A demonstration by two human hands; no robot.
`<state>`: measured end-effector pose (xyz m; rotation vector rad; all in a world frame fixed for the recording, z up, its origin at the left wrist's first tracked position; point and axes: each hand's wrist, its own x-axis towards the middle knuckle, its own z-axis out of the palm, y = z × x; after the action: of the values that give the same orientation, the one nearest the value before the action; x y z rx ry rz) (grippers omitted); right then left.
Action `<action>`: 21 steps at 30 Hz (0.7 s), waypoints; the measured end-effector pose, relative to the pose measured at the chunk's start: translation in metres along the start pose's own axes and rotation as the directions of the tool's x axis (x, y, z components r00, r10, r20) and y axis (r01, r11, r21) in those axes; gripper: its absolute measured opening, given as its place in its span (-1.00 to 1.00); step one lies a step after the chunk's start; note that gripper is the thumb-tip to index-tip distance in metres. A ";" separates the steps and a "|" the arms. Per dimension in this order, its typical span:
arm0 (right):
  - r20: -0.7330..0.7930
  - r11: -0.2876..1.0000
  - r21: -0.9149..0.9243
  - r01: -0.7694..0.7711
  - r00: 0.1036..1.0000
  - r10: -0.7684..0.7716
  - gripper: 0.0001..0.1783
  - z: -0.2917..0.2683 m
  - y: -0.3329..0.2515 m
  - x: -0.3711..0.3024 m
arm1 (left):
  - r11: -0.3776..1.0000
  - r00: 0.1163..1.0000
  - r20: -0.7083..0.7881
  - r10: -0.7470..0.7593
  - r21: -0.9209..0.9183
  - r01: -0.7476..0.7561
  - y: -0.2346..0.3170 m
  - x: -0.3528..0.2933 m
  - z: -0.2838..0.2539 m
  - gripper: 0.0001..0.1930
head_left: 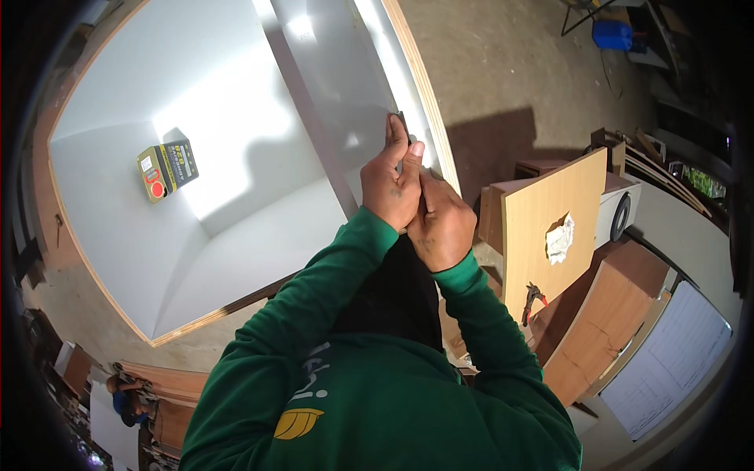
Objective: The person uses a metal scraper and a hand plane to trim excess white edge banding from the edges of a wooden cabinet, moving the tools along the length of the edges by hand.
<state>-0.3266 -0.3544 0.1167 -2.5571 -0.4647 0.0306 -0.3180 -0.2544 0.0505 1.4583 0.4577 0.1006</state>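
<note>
Both my hands meet at the narrow side compartment of a white-lined plywood cabinet (86, 71), close to its right-hand wall. My left hand (389, 188) is closed, its fingertips pinching a small dark piece (401, 119) against or just beside that wall; the kind of piece cannot be made out. Pressed up against it, my right hand (444, 224) is closed with curled fingers, and whatever it grips is hidden. A grey divider (314, 110) runs along the left of the hands. In the wide compartment a black and yellow box (169, 169) rests on the white surface.
To the right, a light wooden board (554, 208) carries crumpled white paper (559, 239) and red-handled pliers (533, 302). Beyond it are a brown wooden panel (605, 322) and a white sheet with a drawn grid (667, 361). Another person (128, 399) is at lower left.
</note>
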 end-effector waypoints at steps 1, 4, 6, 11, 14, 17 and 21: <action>-0.005 1.000 -0.004 0.001 1.000 -0.001 -0.60 0.000 0.000 0.001 | 1.000 1.000 -0.007 0.000 -0.008 0.000 0.000 0.001 0.001 -0.38; -0.015 1.000 -0.011 0.003 1.000 -0.003 -0.60 0.001 -0.001 0.003 | 1.000 1.000 -0.016 0.002 -0.020 -0.002 0.001 0.003 0.001 -0.37; -0.016 1.000 -0.006 0.008 1.000 -0.008 -0.60 0.003 0.000 0.004 | 1.000 1.000 -0.014 0.008 -0.012 -0.008 0.002 0.006 0.000 -0.37; 0.014 0.999 -0.043 -0.017 1.000 0.018 -0.58 0.004 -0.006 0.020 | 0.997 0.997 0.005 -0.072 -0.035 0.073 0.008 0.021 -0.004 -0.32; 0.011 0.998 -0.053 0.017 1.000 -0.017 -0.58 0.008 -0.007 0.032 | 0.998 0.999 -0.007 -0.049 0.031 0.050 0.005 0.035 -0.012 -0.33; 0.027 0.999 -0.035 -0.024 0.999 0.025 -0.62 0.001 -0.011 0.025 | 0.991 1.000 0.001 -0.021 0.134 0.021 0.005 0.024 -0.013 -0.33; 0.058 0.996 -0.049 -0.071 0.996 0.074 -0.59 -0.014 -0.006 -0.011 | 0.998 0.999 -0.010 0.040 -0.040 -0.041 -0.002 -0.018 0.004 -0.34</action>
<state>-0.3375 -0.3602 0.1308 -2.6243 -0.3998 0.1245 -0.3336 -0.2649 0.0527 1.4283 0.4314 0.1480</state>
